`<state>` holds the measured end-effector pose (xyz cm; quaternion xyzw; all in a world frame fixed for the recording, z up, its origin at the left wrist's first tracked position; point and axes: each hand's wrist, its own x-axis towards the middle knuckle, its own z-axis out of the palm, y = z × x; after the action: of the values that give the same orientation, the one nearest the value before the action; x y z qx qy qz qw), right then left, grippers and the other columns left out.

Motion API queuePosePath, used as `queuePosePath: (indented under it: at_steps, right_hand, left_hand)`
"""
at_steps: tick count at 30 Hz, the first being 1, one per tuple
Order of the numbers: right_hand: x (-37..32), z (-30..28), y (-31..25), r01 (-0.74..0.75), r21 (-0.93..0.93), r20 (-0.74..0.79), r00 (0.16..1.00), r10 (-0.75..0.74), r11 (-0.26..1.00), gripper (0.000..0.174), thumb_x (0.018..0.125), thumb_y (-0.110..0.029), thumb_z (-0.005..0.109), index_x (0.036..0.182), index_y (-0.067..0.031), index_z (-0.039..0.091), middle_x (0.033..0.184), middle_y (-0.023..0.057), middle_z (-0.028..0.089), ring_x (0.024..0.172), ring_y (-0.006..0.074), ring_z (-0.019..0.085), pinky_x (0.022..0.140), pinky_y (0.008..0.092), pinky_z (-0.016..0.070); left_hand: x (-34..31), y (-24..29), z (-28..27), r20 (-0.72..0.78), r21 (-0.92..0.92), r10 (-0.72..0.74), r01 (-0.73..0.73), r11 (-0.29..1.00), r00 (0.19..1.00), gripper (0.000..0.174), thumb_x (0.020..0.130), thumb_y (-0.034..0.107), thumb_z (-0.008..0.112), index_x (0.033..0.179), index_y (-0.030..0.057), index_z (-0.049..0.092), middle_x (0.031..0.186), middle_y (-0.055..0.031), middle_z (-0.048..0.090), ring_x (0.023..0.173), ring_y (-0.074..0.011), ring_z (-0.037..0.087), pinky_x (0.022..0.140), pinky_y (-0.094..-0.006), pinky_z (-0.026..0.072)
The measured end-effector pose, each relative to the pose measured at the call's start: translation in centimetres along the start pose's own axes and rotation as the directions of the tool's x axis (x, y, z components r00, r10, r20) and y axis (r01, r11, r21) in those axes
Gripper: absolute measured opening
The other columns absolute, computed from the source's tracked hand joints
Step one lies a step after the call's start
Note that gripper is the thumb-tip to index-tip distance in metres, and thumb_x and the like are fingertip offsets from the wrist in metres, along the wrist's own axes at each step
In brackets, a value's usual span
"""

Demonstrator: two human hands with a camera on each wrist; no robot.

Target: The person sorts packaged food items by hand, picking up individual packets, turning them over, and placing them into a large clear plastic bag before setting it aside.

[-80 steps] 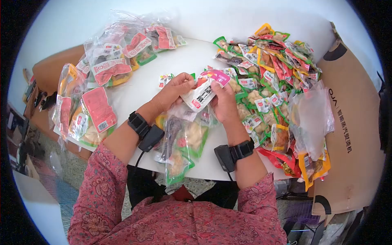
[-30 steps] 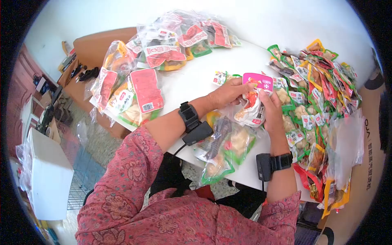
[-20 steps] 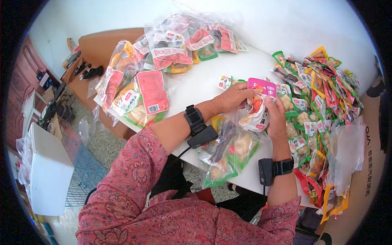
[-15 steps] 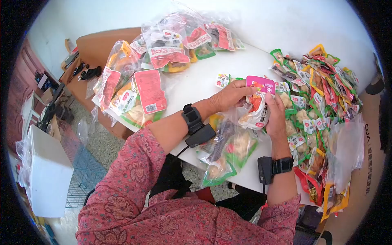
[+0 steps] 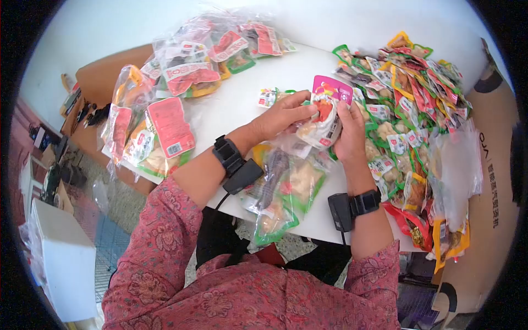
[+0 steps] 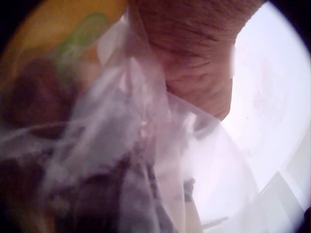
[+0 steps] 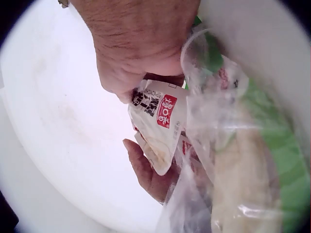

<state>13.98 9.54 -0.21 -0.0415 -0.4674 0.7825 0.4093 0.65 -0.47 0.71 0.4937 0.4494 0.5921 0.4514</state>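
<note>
A white snack packet with a pink top is held up between both hands above the table. My left hand pinches its left side, thumb on the front. On the other side my right hand grips it, thumb along the printed face. Just below hangs a clear plastic bag with several green-edged food packets inside. The right wrist view shows the packet beneath the right hand, with the left fingers close to its lower end. Crumpled bag film crosses the left wrist view, beside the left hand.
Loose food packets are heaped along the right side of the white table. Filled clear bags lie at the back left, another bag nearer. Flat plastic bags lie at the right, beside a cardboard box.
The packet has turned from a tilt to stand more upright, pink end up, with both hands keeping hold of it. The head view has swung left and then partly back.
</note>
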Motion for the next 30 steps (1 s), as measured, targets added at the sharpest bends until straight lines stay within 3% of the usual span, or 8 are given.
queuePosePath:
  at_steps: [5, 7, 11, 13, 17, 22, 25, 30]
  right_hand:
    - [0.3, -0.6, -0.1, 0.046, 0.004, -0.107, 0.993, -0.045, 0.999, 0.018, 0.087, -0.018, 0.052, 0.097, -0.0033, 0.053, 0.092, 0.0045, 0.059, 0.082, 0.0126, 0.057, 0.073, 0.0269, 0.0470]
    - [0.3, -0.6, 0.0, 0.094, -0.077, -0.136, 0.985, -0.104, 0.993, 0.017, 0.087, -0.019, 0.051, 0.095, -0.0036, 0.053, 0.090, 0.0041, 0.059, 0.078, 0.0128, 0.057, 0.071, 0.0268, 0.0476]
    - [0.3, -0.8, 0.1, 0.080, -0.042, -0.150, 0.985, -0.086, 0.996, 0.019, 0.088, -0.021, 0.049, 0.094, -0.0034, 0.053, 0.088, 0.0038, 0.058, 0.077, 0.0130, 0.057, 0.070, 0.0270, 0.0476]
    - [0.1, -0.5, -0.2, 0.043, -0.030, -0.141, 0.989, -0.047, 0.999, 0.022, 0.090, -0.024, 0.047, 0.094, -0.0031, 0.053, 0.087, 0.0041, 0.058, 0.078, 0.0132, 0.057, 0.070, 0.0270, 0.0477]
    - [0.1, -0.3, -0.3, 0.049, -0.028, -0.168, 0.984, -0.053, 0.998, 0.023, 0.090, -0.025, 0.046, 0.095, -0.0029, 0.053, 0.087, 0.0045, 0.058, 0.078, 0.0133, 0.057, 0.069, 0.0270, 0.0478]
    - [0.0, -0.3, -0.3, 0.059, -0.019, -0.190, 0.980, -0.062, 0.998, 0.022, 0.090, -0.024, 0.046, 0.094, -0.0032, 0.052, 0.087, 0.0044, 0.057, 0.077, 0.0134, 0.057, 0.069, 0.0270, 0.0477]
    - [0.1, -0.6, -0.1, 0.059, -0.050, -0.175, 0.982, -0.066, 0.997, 0.022, 0.090, -0.024, 0.046, 0.094, -0.0035, 0.053, 0.087, 0.0043, 0.057, 0.078, 0.0131, 0.056, 0.069, 0.0273, 0.0474]
    - [0.3, -1.0, 0.0, 0.058, -0.077, -0.162, 0.984, -0.070, 0.995, 0.024, 0.090, -0.024, 0.046, 0.097, -0.0027, 0.052, 0.092, 0.0057, 0.058, 0.082, 0.0143, 0.057, 0.072, 0.0285, 0.0475]
  left_hand:
    - [-0.3, 0.5, -0.2, 0.096, 0.161, -0.106, 0.089, 0.983, 0.990, 0.040, 0.084, 0.032, 0.054, 0.112, 0.0044, 0.048, 0.079, 0.0003, 0.053, 0.058, -0.0026, 0.043, 0.047, -0.0177, 0.0316]
    - [-0.4, 0.6, 0.2, 0.124, 0.209, -0.129, 0.101, 0.973, 0.984, 0.038, 0.084, 0.027, 0.054, 0.116, 0.0082, 0.045, 0.078, 0.0052, 0.049, 0.056, -0.0005, 0.035, 0.045, -0.0163, 0.0275]
    - [-0.7, 1.0, 0.3, 0.075, 0.214, -0.176, 0.157, 0.964, 0.982, 0.038, 0.084, 0.023, 0.053, 0.118, 0.0080, 0.044, 0.082, 0.0043, 0.050, 0.057, -0.0007, 0.036, 0.048, -0.0160, 0.0298]
    - [-0.5, 0.7, 0.3, 0.070, 0.198, -0.136, 0.119, 0.973, 0.988, 0.035, 0.084, 0.018, 0.052, 0.115, 0.0047, 0.045, 0.082, -0.0009, 0.054, 0.062, -0.0036, 0.047, 0.052, -0.0178, 0.0364]
    - [-0.6, 0.7, 0.3, 0.130, 0.108, -0.135, 0.122, 0.987, 0.982, 0.043, 0.084, 0.019, 0.051, 0.123, 0.0057, 0.039, 0.087, 0.0025, 0.051, 0.058, -0.0017, 0.039, 0.050, -0.0163, 0.0337]
    - [-0.8, 1.2, 0.0, 0.187, 0.185, -0.180, 0.146, 0.972, 0.966, 0.044, 0.083, 0.019, 0.051, 0.123, 0.0052, 0.038, 0.086, 0.0027, 0.051, 0.060, -0.0015, 0.041, 0.050, -0.0166, 0.0337]
    - [-0.7, 1.1, 0.1, 0.136, 0.223, -0.222, 0.188, 0.956, 0.966, 0.042, 0.084, 0.018, 0.051, 0.122, 0.0053, 0.039, 0.086, 0.0027, 0.052, 0.061, -0.0017, 0.044, 0.050, -0.0168, 0.0345]
    - [-0.4, -0.1, 0.0, 0.156, 0.180, -0.141, 0.112, 0.977, 0.978, 0.038, 0.088, 0.024, 0.049, 0.120, 0.0054, 0.042, 0.088, 0.0024, 0.053, 0.065, -0.0027, 0.049, 0.050, -0.0171, 0.0365]
